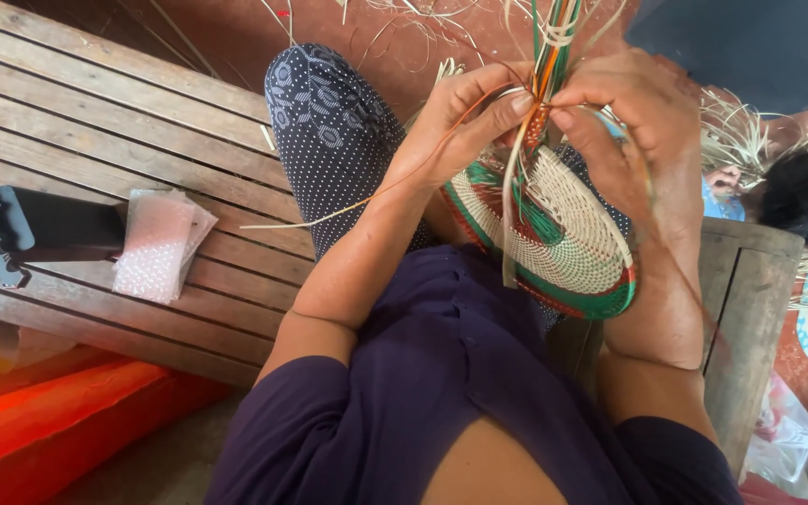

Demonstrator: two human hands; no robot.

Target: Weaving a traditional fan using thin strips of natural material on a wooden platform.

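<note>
The woven basket (554, 234) rests in the person's lap, tilted on edge, rim toward the camera. It is a coiled disc of pale fibre with green and red bands. Judged from its build, it is light, fairly stiff across the coils, but easy to distort at the unfinished edge; the loose strands (546, 37) rising from the top are thin, springy and likely to slip or snap. The firm place to take hold is the bound section at the top edge.

Left hand (465, 117): grip closed, thumb and fingers pinching the orange binding at the top of the basket. Right hand (633, 131): grip closed on the same point from the other side, fingers curled around the rim. A long pale strand trails leftward past the left wrist and could snag.

Farther left, on the slatted wooden table (95, 112), lie a pink bubble-wrap pouch (156, 245) and a dark phone holder (21, 229). Loose straw lies beyond the knee (329, 122).
</note>
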